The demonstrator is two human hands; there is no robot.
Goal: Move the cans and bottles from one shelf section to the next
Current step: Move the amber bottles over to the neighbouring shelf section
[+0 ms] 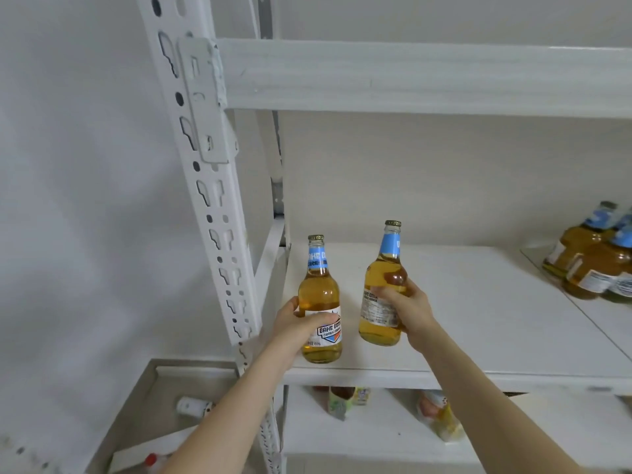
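Amber glass, blue neck labels, gold caps: two beer bottles at ctr of frame over the white shelf board (478, 302). The left hand (297, 325) grips the left beer bottle (319, 295) w/ fingers curled round its lower body, partly over the front label. That bottle is upright, base at the board's front edge. The right hand (408, 311) grips the right beer bottle (383, 285) at mid-body, fingers wrapped round it; its top tips slightly to the right of frame. Can't tell if either base touches the board. At far right a cluster of bottles (595, 265) stands on the same board, well apart from the held pair. A white slotted upright post (205, 186) runs down left of ctr. Below, the lower shelf (383, 439) carries colourful packs (342, 401), partly hidden. Btm left: a white canister (191, 406) & a red-capped bottle (151, 461) on the floor.
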